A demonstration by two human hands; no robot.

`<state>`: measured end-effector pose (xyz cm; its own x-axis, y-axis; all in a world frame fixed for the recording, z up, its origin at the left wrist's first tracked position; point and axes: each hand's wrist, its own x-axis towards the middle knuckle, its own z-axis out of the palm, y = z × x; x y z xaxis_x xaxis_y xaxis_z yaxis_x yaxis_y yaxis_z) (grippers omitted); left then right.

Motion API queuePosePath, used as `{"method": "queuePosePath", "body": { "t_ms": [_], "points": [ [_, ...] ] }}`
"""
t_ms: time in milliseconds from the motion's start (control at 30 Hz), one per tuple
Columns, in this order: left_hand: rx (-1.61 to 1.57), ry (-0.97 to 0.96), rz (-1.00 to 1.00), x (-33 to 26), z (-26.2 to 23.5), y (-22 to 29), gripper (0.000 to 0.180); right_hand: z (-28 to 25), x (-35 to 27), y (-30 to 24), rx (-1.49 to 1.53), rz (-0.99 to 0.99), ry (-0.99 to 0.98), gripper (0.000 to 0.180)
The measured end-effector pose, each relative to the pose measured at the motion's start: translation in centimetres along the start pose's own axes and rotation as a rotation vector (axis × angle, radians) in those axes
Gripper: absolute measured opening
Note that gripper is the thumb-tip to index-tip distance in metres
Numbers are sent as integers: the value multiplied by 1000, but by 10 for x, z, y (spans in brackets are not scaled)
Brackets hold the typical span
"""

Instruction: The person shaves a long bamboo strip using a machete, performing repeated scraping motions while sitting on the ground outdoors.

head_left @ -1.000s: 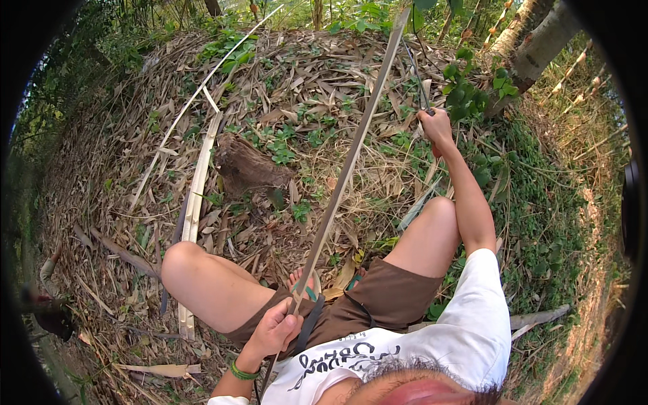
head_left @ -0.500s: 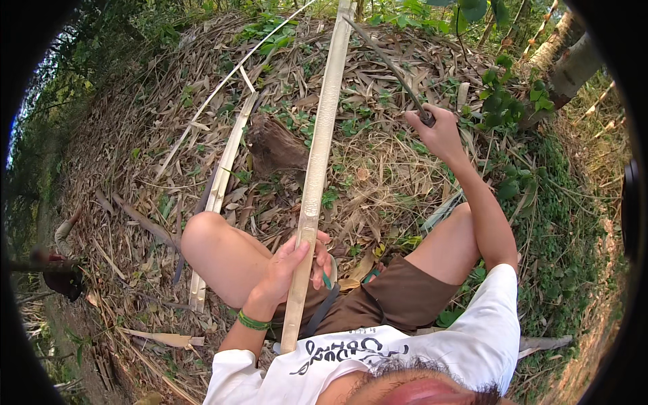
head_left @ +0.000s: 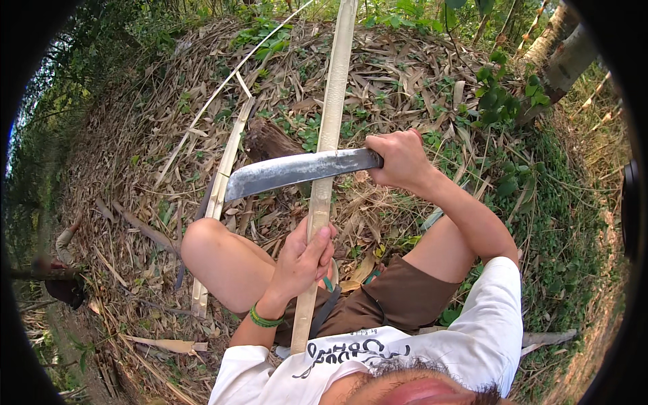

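Fingers of the left hand [head_left: 302, 260] wrap a bamboo slat [head_left: 326, 158] just below the machete [head_left: 297, 172], gripped tight in the right hand [head_left: 399, 158]; a slipping blade could cut those knuckles.

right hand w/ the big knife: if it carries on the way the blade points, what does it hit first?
Likely the bamboo strip: the blade in the right hand points toward the person's left and crosses it. Contact unclear.
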<state>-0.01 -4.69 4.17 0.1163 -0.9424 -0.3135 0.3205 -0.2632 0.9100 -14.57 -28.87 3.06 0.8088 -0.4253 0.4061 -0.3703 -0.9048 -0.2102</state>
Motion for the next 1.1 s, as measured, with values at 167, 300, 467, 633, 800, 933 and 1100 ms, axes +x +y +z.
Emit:
{"method": "queuePosePath", "body": {
  "t_ms": [167,300,467,633,800,933,1100],
  "points": [
    [-14,-4,-15,-1,-9,0,24,-2,4,-8,-11,32,-6,21],
    [-35,25,-12,0,-10,4,23,-7,-2,-34,10,-30,-137,20],
    [-56,-12,-26,0,-7,-2,23,3,8,11,-23,116,-18,17],
    [-59,34,-59,3,-14,-4,23,5,1,-19,-31,27,-165,18],
    [-107,-34,-107,-4,-9,-8,23,3,15,33,-122,210,-87,17],
    [-100,-2,-111,0,-15,-12,23,21,6,10,-36,126,-115,17],
    [-89,-53,-130,-11,-14,-17,22,13,13,30,-75,225,-129,19]
  ]
}}
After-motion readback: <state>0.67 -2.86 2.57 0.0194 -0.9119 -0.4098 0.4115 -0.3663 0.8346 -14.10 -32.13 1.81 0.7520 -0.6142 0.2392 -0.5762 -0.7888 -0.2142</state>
